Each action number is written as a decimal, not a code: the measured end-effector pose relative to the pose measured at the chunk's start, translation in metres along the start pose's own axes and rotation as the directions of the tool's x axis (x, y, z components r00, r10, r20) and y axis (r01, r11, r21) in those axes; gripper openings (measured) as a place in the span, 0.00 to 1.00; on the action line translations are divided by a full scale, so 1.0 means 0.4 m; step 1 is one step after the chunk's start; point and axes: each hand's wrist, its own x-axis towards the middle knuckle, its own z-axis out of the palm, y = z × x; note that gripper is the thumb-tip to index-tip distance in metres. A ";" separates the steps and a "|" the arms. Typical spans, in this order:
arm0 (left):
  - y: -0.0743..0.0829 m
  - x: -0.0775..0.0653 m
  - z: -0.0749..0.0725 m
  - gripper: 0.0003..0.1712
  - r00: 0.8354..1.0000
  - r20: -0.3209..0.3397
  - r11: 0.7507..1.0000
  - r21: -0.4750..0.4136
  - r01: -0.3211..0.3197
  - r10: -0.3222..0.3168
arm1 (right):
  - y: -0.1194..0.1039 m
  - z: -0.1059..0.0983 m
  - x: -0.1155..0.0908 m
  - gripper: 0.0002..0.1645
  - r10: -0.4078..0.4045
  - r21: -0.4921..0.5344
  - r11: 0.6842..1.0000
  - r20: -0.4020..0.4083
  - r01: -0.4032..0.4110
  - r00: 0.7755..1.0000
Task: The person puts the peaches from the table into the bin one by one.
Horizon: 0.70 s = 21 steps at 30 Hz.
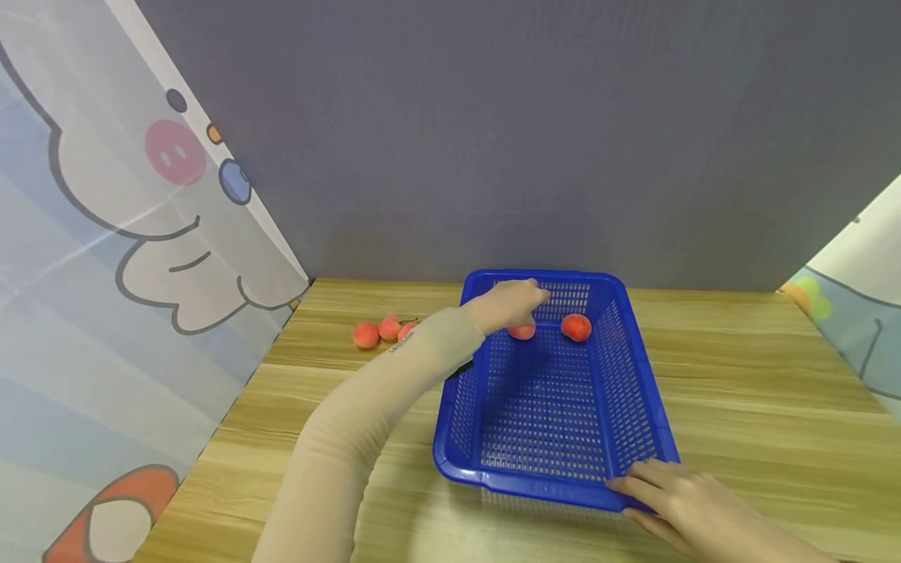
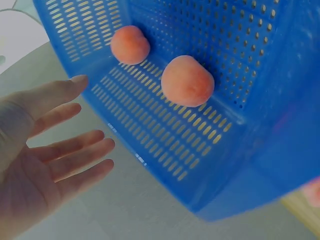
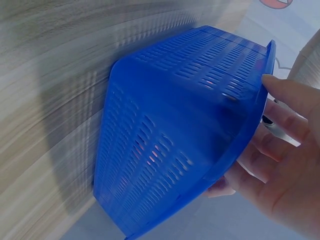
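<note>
A blue perforated plastic basket (image 1: 542,489) stands on the wooden table. Two peaches lie at its far end: the left peach (image 1: 522,331) is partly covered by my left hand (image 1: 510,303), the right peach (image 1: 576,328) is in full sight. In the left wrist view that hand (image 2: 55,155) has its fingers spread and fairly straight, holding nothing, apart from both peaches. My right hand (image 1: 676,500) grips the rim at the near right corner. Seen from the right wrist, the thumb of this hand (image 3: 285,145) presses the rim's outside while the other fingers reach inside.
Several more peaches (image 1: 366,335) lie on the table (image 1: 296,422) left of the basket, some hidden behind my left sleeve (image 1: 380,399). A dark grey panel (image 1: 535,141) rises behind the table. A cartoon-printed curtain (image 1: 91,313) hangs at the left.
</note>
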 end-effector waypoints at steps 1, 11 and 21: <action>-0.002 -0.006 -0.004 0.26 1.000 -0.008 1.000 0.002 -0.007 0.007 | 0.000 0.000 0.000 0.15 0.001 0.002 1.000 0.002 -0.001 1.000; -0.020 -0.077 -0.034 0.22 0.996 -0.076 0.997 0.067 -0.040 0.046 | -0.002 -0.001 0.000 0.16 -0.009 -0.025 1.000 -0.049 0.008 0.999; -0.093 -0.154 -0.038 0.24 0.983 -0.182 0.999 -0.038 0.000 -0.007 | -0.003 0.002 -0.003 0.16 -0.016 -0.032 0.999 -0.055 0.014 0.998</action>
